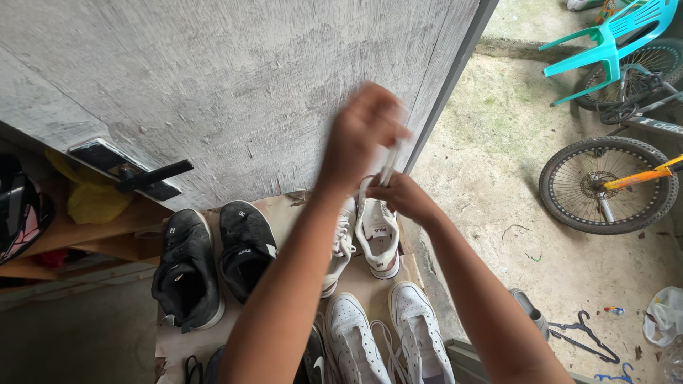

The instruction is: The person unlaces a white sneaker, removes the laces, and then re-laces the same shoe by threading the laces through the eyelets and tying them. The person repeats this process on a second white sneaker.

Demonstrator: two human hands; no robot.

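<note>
Rough grey concrete is filling the background, a weathered grey door (213, 85) with a black lever handle (153, 175) standing open beside the bare yard floor. Both hands are working above a sheet of brown cardboard (292, 213) that is lying on a low table and carrying several shoes. Left hand (363, 135) is lifted and blurred, its fingers pinched closed around a thin white shoelace (390, 167) that is running down towards the shoe. Right hand (404, 195) is sitting lower, closed on the top of a white low-top sneaker with a dark red heel trim (377, 238), touching its tongue and collar where the lace is leaving it. This sneaker is lying on the cardboard near its right edge, just beside its white partner shoe (343, 245), which the left forearm is partly covering.

Further left, a pair of black sneakers (213, 263) is resting on the same cardboard. Nearer the camera, a pair of white perforated leather sneakers (388, 334) with loose laces is lying, and a black shoe is showing only in part under the left arm.

Out in the yard, a turquoise plastic chair (612, 39) is lying tipped, a bicycle with an orange frame (608, 185) is standing near it, and dark plastic clothes hangers (587, 334) are lying on the ground
</note>
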